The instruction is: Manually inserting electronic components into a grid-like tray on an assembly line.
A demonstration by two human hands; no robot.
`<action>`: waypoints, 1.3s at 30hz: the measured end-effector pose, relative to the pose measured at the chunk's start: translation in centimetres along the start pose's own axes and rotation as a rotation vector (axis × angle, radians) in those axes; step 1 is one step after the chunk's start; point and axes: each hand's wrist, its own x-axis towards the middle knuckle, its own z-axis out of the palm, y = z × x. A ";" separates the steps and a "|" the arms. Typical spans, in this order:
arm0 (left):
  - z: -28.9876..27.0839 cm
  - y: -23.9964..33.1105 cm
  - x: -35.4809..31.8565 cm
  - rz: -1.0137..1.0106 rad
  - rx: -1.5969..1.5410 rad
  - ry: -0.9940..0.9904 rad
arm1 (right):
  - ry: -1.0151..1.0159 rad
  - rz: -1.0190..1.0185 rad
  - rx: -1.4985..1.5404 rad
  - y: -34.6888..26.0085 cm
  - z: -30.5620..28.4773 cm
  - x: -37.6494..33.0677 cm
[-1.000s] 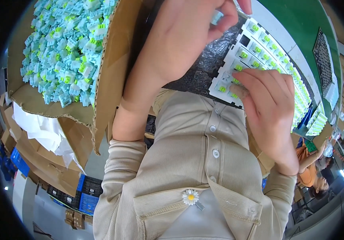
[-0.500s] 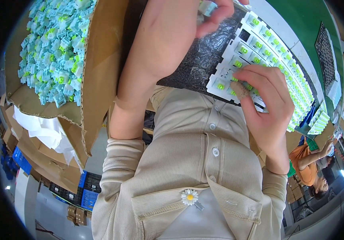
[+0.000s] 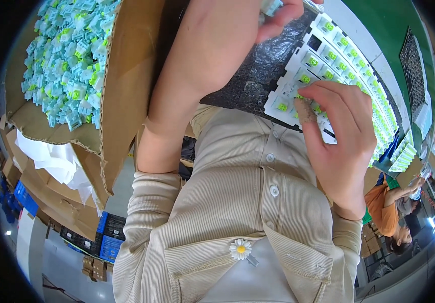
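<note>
Nearest the camera is the person's beige ribbed button-up cardigan (image 3: 248, 202), pinned with a small white daisy brooch (image 3: 240, 249). Just beyond it, the right hand (image 3: 341, 146) lies with curled fingers on the near edge of a white plastic keyboard plate (image 3: 323, 55), its plastered fingertip pressing on one of the small pale switches with bright green stems (image 3: 303, 79). These switches sit in neat rows across the plate, which rests on a dark speckled foam sheet (image 3: 258, 76). The left hand (image 3: 227, 45) reaches over the sheet, fingers pinched together around a pale switch at the picture's top edge, mostly hidden. To the left stands an open brown cardboard box (image 3: 121, 101) heaped with loose pale-blue and green switches (image 3: 66, 60).
</note>
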 end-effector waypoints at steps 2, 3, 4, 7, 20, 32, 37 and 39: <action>0.0 0.1 0.1 -0.002 0.001 -0.007 | -0.004 -0.050 -0.022 0.6 -0.3 0.2; 0.0 0.1 0.1 -0.003 0.003 -0.014 | -0.049 -0.107 -0.019 1.1 -0.7 0.2; 0.0 0.0 0.2 -0.002 0.004 -0.020 | -0.091 -0.163 -0.016 1.5 -0.9 0.5; 0.1 -0.3 0.1 0.003 -0.060 -0.017 | -0.292 -0.237 -0.062 1.8 -2.1 3.2; -0.6 -0.3 -0.1 0.065 -0.022 -0.022 | -0.681 -0.289 -0.172 -0.2 -2.4 8.8; 0.5 1.4 -0.2 -0.181 0.169 0.106 | -0.048 -0.212 0.008 2.4 -3.5 6.5; 0.6 1.1 0.2 -0.440 0.324 0.302 | 0.100 -0.414 -0.042 2.4 -2.7 6.7; -2.5 -1.5 0.2 0.230 0.043 -0.146 | -0.028 -0.348 0.002 1.8 -2.8 5.7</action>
